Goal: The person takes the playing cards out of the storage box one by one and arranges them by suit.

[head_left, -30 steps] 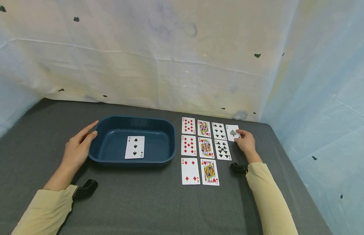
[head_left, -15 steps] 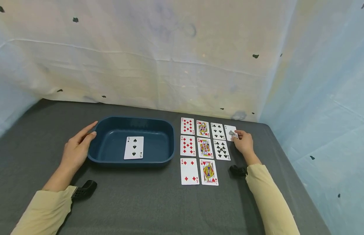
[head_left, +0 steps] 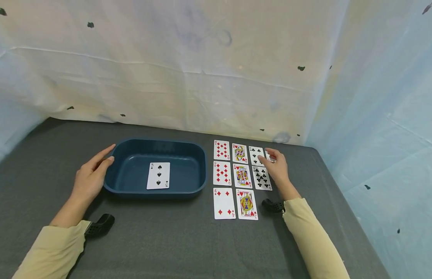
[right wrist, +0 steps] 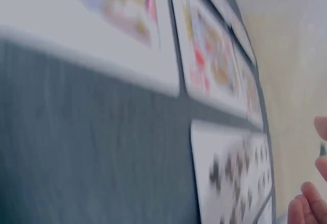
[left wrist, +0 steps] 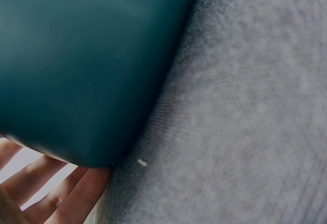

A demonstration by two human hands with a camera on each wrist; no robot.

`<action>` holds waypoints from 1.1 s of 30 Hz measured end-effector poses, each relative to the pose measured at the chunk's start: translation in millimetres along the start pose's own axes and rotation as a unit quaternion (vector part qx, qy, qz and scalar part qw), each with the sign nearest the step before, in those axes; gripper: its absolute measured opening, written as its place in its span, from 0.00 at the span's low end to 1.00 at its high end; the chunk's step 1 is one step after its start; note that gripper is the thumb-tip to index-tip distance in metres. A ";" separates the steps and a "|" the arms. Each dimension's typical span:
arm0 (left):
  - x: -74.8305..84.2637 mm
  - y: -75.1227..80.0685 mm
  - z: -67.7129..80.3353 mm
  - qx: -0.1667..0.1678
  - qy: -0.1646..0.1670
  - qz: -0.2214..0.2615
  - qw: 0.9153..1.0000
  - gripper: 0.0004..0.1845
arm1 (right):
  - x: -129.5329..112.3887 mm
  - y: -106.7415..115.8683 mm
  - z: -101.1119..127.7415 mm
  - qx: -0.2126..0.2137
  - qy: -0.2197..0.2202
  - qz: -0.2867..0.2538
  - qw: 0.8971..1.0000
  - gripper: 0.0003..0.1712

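Observation:
My left hand (head_left: pixel 86 182) rests against the left end of a dark blue tray (head_left: pixel 156 193), fingers fairly straight; the left wrist view shows the fingertips at its outer wall. Inside the tray lies a three of spades (head_left: pixel 158 175), face up. My right hand (head_left: pixel 278 168) is over the far right of the laid-out cards, thumb and fingers apart with nothing between them. Its fingers cover most of the ace of spades (head_left: pixel 267 157). The thumb overlaps a clubs card (head_left: pixel 254 152) beside it. Another clubs card (head_left: pixel 262 178), the nine, lies nearer, left of the wrist.
Face-up diamonds such as the four (head_left: pixel 224 203) form a column right of the tray. Hearts face cards, including the jack (head_left: pixel 247 204), make the column beside it. A dark grey cloth (head_left: pixel 160 240) covers the table; pale hanging fabric (head_left: pixel 188 69) stands behind.
My right hand has left the ace of spades' right edge and shifted left, its thumb now over the neighbouring clubs card. The ace stays on the table. My left hand keeps its place.

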State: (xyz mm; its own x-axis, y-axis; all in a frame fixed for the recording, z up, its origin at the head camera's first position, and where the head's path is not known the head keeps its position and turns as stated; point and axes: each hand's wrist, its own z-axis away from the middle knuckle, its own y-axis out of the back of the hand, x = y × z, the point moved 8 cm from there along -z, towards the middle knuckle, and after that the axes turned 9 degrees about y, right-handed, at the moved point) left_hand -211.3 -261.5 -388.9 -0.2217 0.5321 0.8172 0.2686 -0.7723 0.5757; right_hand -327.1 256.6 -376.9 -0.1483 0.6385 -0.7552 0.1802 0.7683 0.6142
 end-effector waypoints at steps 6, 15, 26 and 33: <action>-1.5 -0.9 -0.4 -0.004 0.005 0.011 1.000 0.28 | -26.5 -22.3 4.7 -0.006 0.026 -0.054 0.998 0.28; -0.7 -2.2 -1.6 -0.006 -0.001 0.016 1.000 0.28 | -66.3 -51.5 12.0 -0.013 0.067 -0.132 0.989 0.24; 1.6 -1.2 -1.1 -0.005 0.000 0.022 1.000 0.28 | -108.1 -81.7 25.4 -0.039 0.103 -0.167 0.980 0.22; 1.1 -0.3 -0.3 -0.004 0.002 0.023 1.000 0.28 | -144.6 -99.1 40.2 -0.062 0.130 -0.199 0.969 0.22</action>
State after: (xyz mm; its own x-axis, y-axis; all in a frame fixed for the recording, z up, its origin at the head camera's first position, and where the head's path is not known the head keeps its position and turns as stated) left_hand -211.9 -260.8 -388.2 -0.2138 0.4946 0.8424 0.2716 -0.7983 0.5376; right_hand -284.4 86.3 -337.8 -0.4245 0.2687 -0.8646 -0.0573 0.9451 0.3218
